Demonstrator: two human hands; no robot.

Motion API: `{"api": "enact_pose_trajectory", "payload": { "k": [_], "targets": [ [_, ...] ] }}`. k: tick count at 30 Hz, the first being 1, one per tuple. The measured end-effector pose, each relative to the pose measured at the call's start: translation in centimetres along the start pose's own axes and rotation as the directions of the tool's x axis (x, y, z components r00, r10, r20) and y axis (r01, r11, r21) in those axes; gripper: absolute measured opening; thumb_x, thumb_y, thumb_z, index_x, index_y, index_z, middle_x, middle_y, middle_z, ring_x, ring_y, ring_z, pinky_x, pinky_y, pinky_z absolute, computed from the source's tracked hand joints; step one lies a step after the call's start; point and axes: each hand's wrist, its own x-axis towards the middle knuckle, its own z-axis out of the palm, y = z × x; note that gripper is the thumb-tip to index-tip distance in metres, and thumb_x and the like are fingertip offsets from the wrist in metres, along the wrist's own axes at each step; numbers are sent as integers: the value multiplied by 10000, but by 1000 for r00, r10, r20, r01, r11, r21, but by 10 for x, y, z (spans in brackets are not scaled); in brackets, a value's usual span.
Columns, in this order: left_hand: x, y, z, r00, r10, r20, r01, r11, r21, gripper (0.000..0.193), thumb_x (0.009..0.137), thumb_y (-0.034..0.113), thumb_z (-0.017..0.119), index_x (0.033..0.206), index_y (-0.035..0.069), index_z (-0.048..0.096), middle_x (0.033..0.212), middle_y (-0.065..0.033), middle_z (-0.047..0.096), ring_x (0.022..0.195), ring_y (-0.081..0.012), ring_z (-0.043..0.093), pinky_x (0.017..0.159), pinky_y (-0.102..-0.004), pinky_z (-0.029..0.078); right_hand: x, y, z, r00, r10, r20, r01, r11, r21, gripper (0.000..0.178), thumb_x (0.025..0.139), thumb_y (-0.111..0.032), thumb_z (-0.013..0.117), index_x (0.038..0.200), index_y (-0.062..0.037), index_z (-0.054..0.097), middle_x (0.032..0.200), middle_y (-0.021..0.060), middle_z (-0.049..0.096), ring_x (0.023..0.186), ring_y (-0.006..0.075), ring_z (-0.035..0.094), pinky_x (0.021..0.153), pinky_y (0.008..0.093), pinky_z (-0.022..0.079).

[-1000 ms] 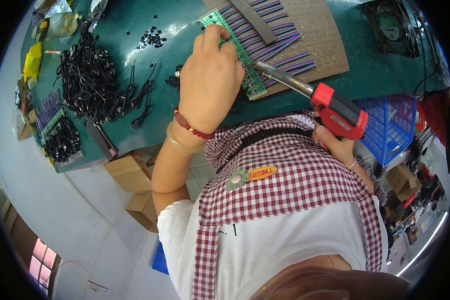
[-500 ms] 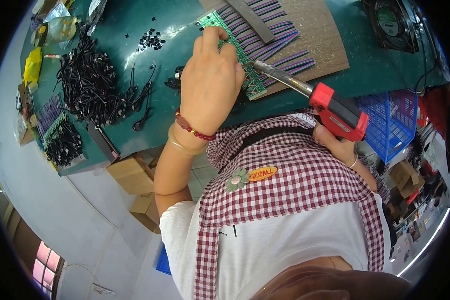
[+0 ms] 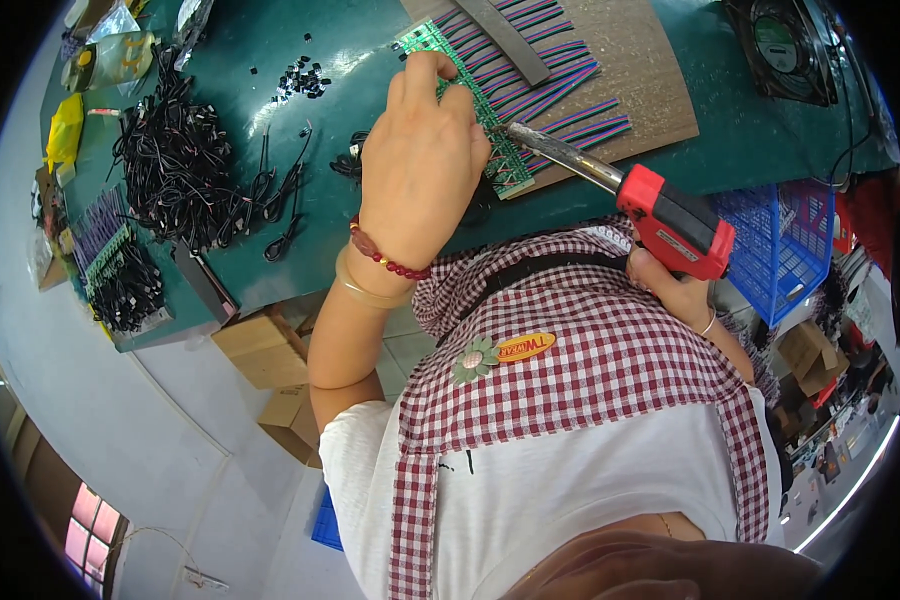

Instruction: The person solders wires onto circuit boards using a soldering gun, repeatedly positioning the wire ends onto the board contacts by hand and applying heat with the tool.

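Note:
A long green circuit board panel (image 3: 510,168) lies at the edge of a brown board, with rows of multicoloured wires running from its far side. Over the panel, my left hand (image 3: 425,150) is closed, fingers curled down and pressed together; whatever they pinch is hidden under the hand. My right hand (image 3: 675,295) grips a red and black soldering gun (image 3: 682,225), partly hidden behind the handle. The gun's metal barrel points to the upper left, and its tip meets or nearly meets the panel beside my left fingers.
A dark flat bar (image 3: 505,42) lies across the wires on the brown board (image 3: 650,90). Left on the green table are a heap of black cables (image 3: 175,160), small black parts (image 3: 302,80) and another wired panel (image 3: 105,255). A fan (image 3: 778,48) stands far right, above a blue crate (image 3: 785,250).

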Motion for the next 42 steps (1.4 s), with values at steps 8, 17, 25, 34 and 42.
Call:
{"api": "enact_pose_trajectory", "payload": {
  "k": [8, 17, 25, 34, 42],
  "targets": [
    [0, -1, 0, 1000, 4, -5, -4, 1000, 1, 78, 740, 55, 617, 749, 6, 556, 1086, -110, 537, 836, -299, 594, 654, -397, 504, -1, 2, 0, 999, -27, -17, 28, 999, 24, 268, 814, -58, 713, 1065, -9, 634, 912, 37, 656, 805, 112, 614, 711, 262, 502],
    [-1, -2, -2, 1000, -2, 23, 3, 999, -33, 82, 758, 60, 610, 786, 10, 550, 1094, -115, 530, 750, -313, 598, 624, -397, 495, -1, 4, -3, 998, -29, -62, 31, 999, 28, 289, 811, -42, 709, 1086, -8, 628, 905, 31, 653, 778, 115, 613, 697, 263, 505],
    [-2, -8, -3, 999, 22, 32, -18, 994, -112, 104, 779, 80, 639, 813, 26, 558, 1113, -91, 538, 689, -299, 592, 596, -387, 480, 0, 8, -8, 986, 159, -44, -139, 947, 291, 337, 809, -57, 719, 1127, -10, 617, 983, 47, 652, 821, 116, 603, 725, 264, 501],
    [-1, -5, -6, 995, -56, 79, 70, 980, -186, 99, 776, 72, 638, 796, 12, 562, 1135, -131, 514, 697, -308, 597, 615, -391, 481, -1, 9, -1, 997, 75, 3, -75, 994, 81, 329, 814, -82, 726, 1119, -20, 618, 986, 32, 648, 859, 106, 601, 764, 264, 496],
    [0, -3, 0, 995, -72, 68, 80, 989, -122, 101, 763, 61, 630, 761, -8, 557, 1159, -143, 495, 710, -332, 600, 629, -405, 489, 3, 5, 3, 1000, -31, 4, 31, 999, 22, 306, 822, -79, 717, 1106, -20, 622, 946, 24, 646, 828, 96, 595, 730, 257, 494]
  ]
}}
